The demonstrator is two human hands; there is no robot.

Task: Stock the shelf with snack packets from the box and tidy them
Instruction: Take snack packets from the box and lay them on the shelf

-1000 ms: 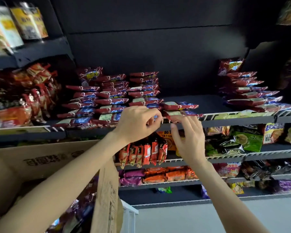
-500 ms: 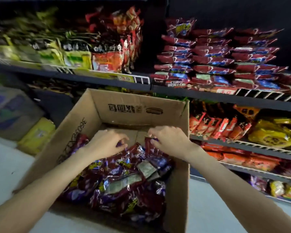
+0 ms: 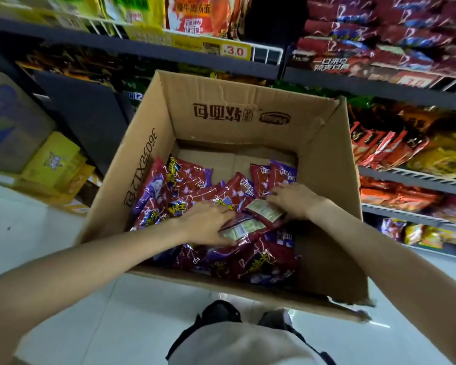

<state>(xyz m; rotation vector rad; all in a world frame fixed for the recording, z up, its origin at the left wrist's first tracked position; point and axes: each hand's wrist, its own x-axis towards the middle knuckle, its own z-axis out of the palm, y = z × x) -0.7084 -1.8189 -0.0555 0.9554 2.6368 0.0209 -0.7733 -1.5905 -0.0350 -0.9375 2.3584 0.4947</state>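
An open cardboard box (image 3: 229, 119) stands on the floor below me, its bottom partly covered by several red and purple snack packets (image 3: 190, 180). My left hand (image 3: 206, 223) reaches in from the left and grips a packet lying label side up (image 3: 238, 229), fingers above it and thumb below. My right hand (image 3: 294, 200) comes in from the right and pinches a neighbouring label-up packet (image 3: 263, 212). Matching packets are stacked in rows on the shelf (image 3: 379, 85) at the upper right (image 3: 353, 40).
Lower shelves at the right hold red, orange and yellow packets (image 3: 385, 146). The upper left shelf carries yellow and orange bags above a price tag (image 3: 234, 51). Yellow cartons (image 3: 55, 164) and a grey box (image 3: 8, 122) sit on the white floor at left. My shoes (image 3: 221, 312) stand beside the box's near wall.
Both hands left the shelf stacks and dropped into the box. My view swung down onto the box, and each hand now has hold of a packet.
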